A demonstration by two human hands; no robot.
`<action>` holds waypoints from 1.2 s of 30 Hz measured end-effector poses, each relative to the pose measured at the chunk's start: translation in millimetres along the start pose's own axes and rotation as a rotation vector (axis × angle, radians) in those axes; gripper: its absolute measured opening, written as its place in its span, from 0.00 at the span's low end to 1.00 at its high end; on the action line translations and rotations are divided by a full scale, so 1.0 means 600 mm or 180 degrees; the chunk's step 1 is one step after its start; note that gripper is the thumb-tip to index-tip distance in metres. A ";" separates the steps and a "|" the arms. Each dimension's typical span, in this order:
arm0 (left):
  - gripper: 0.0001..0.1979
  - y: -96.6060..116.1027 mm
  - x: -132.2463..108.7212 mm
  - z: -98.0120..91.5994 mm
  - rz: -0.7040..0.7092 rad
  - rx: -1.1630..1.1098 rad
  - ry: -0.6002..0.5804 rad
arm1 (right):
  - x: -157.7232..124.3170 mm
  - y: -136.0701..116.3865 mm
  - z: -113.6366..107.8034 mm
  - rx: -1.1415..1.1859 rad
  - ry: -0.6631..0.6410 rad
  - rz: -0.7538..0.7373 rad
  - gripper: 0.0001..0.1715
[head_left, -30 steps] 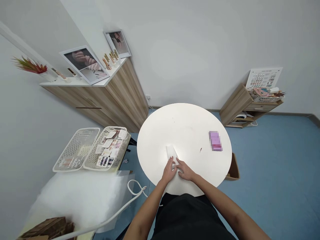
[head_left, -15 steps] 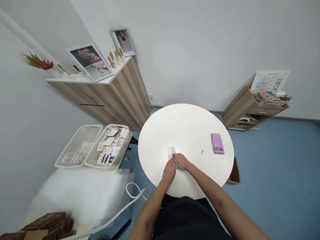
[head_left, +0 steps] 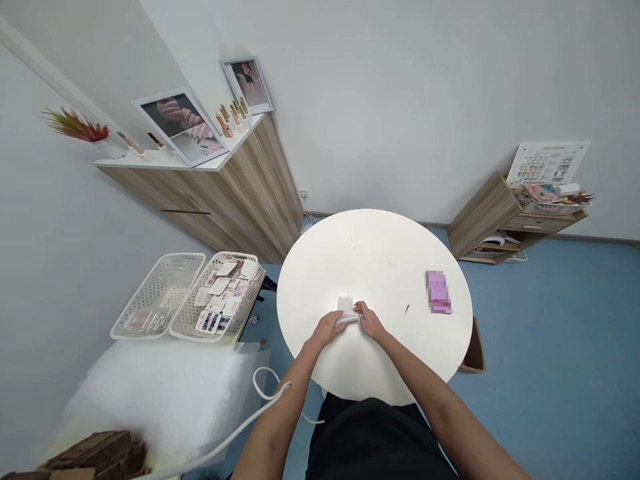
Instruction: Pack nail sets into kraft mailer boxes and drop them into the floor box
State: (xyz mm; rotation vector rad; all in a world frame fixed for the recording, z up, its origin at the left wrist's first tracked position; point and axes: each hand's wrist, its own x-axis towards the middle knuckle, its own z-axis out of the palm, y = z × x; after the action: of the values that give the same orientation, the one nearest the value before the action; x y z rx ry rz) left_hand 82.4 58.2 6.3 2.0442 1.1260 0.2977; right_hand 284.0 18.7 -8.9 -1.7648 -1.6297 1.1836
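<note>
A small white soft sheet [head_left: 345, 304] lies on the round white table [head_left: 370, 247], near its front edge. Its near part is folded or rolled over into a thick strip; whether it is paper or thin foam I cannot tell. My left hand [head_left: 327, 327] has its fingers closed on the left end of that strip. At the right end, my right hand [head_left: 370, 321] pinches the strip with bent fingers. Further right on the tabletop is a purple packet [head_left: 439, 292], blurred into blocks. A small dark mark [head_left: 407, 309] sits between it and my right hand.
Left of the table, two white baskets [head_left: 183, 270] hold cards and small packs, beside translucent sheeting [head_left: 165, 380]. A white cable [head_left: 235, 433] loops near my left arm. A wooden cabinet [head_left: 255, 187] stands behind left, a low shelf [head_left: 483, 220] behind right, an open carton [head_left: 473, 350] on the floor.
My hands have moved apart, from close together over the sheet to one at each end. The sheet's near part now shows as a crosswise folded strip. The purple packet has stayed put.
</note>
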 end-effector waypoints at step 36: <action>0.34 0.019 0.004 0.103 -0.0533 0.1011 0.1024 | 0.013 -0.009 0.053 -0.2646 -0.0168 -0.0703 0.47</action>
State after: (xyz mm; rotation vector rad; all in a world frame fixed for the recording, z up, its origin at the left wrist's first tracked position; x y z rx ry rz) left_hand 123.5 24.6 -27.9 2.2082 1.6199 0.3940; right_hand 254.3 20.4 -23.3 -1.9109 -2.4994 0.4579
